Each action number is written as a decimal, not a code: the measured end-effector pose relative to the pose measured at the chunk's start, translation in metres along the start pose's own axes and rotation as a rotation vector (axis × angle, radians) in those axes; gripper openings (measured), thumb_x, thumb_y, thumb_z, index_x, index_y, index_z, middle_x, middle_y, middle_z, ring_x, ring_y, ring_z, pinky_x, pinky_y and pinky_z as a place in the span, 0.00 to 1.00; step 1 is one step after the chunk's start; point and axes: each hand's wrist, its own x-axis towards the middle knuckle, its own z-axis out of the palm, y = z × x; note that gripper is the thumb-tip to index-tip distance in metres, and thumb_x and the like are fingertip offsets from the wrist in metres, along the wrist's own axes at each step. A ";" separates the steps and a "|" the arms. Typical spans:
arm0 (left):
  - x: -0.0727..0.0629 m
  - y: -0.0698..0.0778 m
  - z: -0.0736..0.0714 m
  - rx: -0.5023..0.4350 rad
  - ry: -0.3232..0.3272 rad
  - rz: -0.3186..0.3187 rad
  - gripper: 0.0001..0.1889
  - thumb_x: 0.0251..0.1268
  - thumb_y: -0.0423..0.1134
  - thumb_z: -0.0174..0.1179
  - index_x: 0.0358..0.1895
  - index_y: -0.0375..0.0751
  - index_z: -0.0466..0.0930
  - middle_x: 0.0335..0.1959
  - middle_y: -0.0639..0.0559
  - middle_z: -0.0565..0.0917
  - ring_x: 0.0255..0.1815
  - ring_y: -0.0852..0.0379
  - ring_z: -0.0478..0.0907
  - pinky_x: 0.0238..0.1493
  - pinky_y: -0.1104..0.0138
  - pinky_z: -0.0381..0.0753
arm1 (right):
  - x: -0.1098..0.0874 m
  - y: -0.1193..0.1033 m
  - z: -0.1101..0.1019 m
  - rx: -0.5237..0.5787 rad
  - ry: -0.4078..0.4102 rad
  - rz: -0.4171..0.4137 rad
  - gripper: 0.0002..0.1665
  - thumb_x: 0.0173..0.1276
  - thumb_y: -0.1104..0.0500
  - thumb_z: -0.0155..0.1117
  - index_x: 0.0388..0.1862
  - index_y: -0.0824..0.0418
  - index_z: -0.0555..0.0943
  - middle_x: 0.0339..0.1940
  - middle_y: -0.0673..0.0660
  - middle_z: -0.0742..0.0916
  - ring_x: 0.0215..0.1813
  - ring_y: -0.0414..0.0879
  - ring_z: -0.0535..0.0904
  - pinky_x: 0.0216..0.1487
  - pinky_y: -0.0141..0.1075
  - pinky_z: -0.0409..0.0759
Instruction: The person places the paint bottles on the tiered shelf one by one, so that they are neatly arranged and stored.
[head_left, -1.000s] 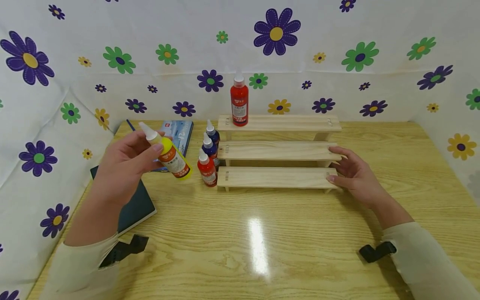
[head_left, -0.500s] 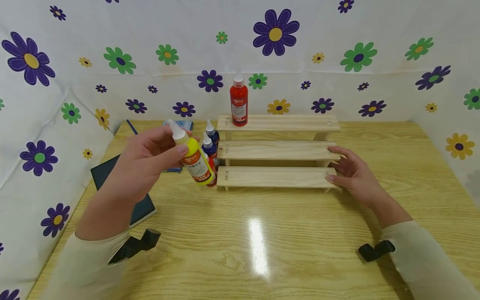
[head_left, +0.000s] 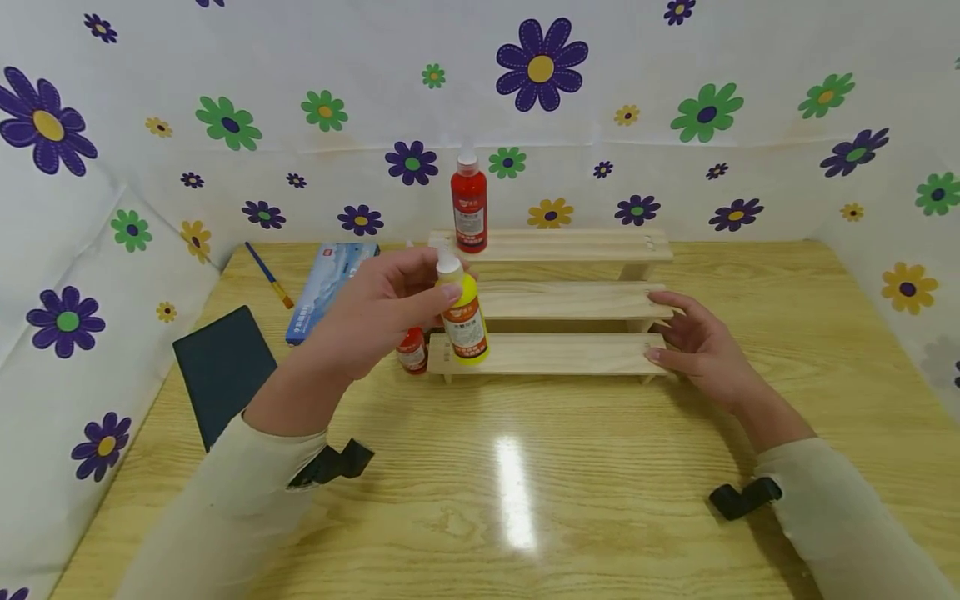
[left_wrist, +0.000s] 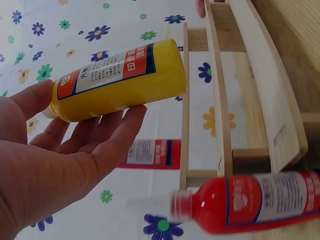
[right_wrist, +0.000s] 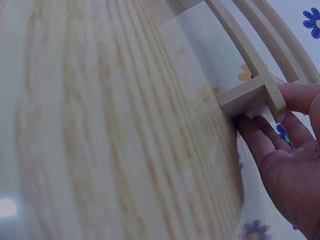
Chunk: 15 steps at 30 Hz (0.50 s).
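Note:
My left hand (head_left: pixel 367 317) holds a yellow paint bottle (head_left: pixel 467 329) by its neck, thumb in front. The bottle stands nearly upright, in front of the left end of a three-step wooden stand (head_left: pixel 562 357); whether it touches the lowest step, I cannot tell. At the stand's right end, my right hand (head_left: pixel 701 354) grips the lowest step, with the thumb on top and fingers underneath in the right wrist view. A red paint bottle (head_left: pixel 470 212) stands on the top step's left end. Another red bottle (head_left: pixel 412 354) sits on the table left of the stand, partly hidden by my left hand.
Left on the table lie a dark notebook (head_left: pixel 225 367), a paintbrush (head_left: pixel 264 268) and a blue box (head_left: pixel 311 304). My left hand and forearm cover parts of the notebook and box. A flower-patterned cloth (head_left: pixel 337 50) hangs close behind the stand.
My left hand has carried the yellow bottle right, from beside the stand to the front of its left end, and tipped it more upright. The blue bottles are now almost wholly hidden. My right hand stays put.

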 end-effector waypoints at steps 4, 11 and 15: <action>0.014 -0.001 0.011 -0.029 -0.023 -0.005 0.15 0.74 0.33 0.58 0.61 0.37 0.78 0.54 0.43 0.80 0.53 0.45 0.78 0.51 0.53 0.81 | 0.001 0.005 -0.001 0.012 -0.006 -0.002 0.44 0.65 0.83 0.58 0.77 0.59 0.62 0.67 0.53 0.75 0.67 0.44 0.72 0.58 0.31 0.76; 0.041 0.002 0.028 -0.008 -0.024 -0.036 0.17 0.74 0.38 0.60 0.62 0.40 0.78 0.52 0.49 0.83 0.54 0.50 0.79 0.52 0.57 0.81 | 0.001 0.007 -0.002 0.010 0.001 0.014 0.44 0.66 0.82 0.58 0.78 0.58 0.62 0.67 0.53 0.75 0.68 0.45 0.71 0.59 0.31 0.75; 0.055 0.004 0.035 -0.023 -0.042 -0.025 0.17 0.74 0.37 0.59 0.62 0.40 0.78 0.53 0.50 0.82 0.54 0.51 0.79 0.53 0.57 0.81 | 0.000 0.006 -0.001 0.016 0.002 0.013 0.44 0.66 0.82 0.58 0.78 0.58 0.62 0.67 0.52 0.76 0.68 0.46 0.71 0.58 0.31 0.76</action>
